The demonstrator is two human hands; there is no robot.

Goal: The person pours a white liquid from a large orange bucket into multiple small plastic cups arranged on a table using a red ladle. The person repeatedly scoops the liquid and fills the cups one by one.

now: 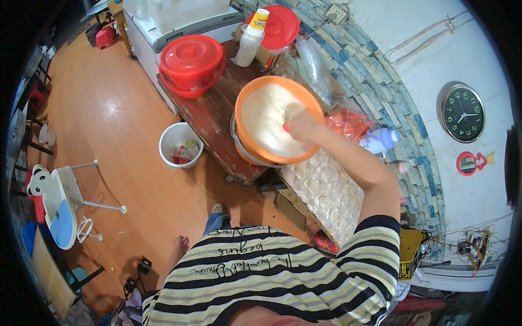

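Observation:
An orange plastic bucket (241, 100) with a metal bail handle stands on a worn brown wooden table (204, 118). Pale, creamy batter or dough (265, 110) fills much of it, its surface swirled. My right hand (304, 127) reaches over the rim, closed around a utensil with a red end (286, 128); the utensil's other end is hidden in the pale mass. My left hand (182, 243) hangs low beside my body over the floor, small in view. Its fingers look partly curled, and whether it grips anything does not show.
Beyond the bucket stand a lidded red bucket (191, 61), stacked cups (251, 38) and a second red lid (279, 26). A plastic-covered board (322, 187) and a blue-capped bottle (379, 140) lie right. A white bin (180, 144) and a baby bathtub (61, 216) occupy floor space left.

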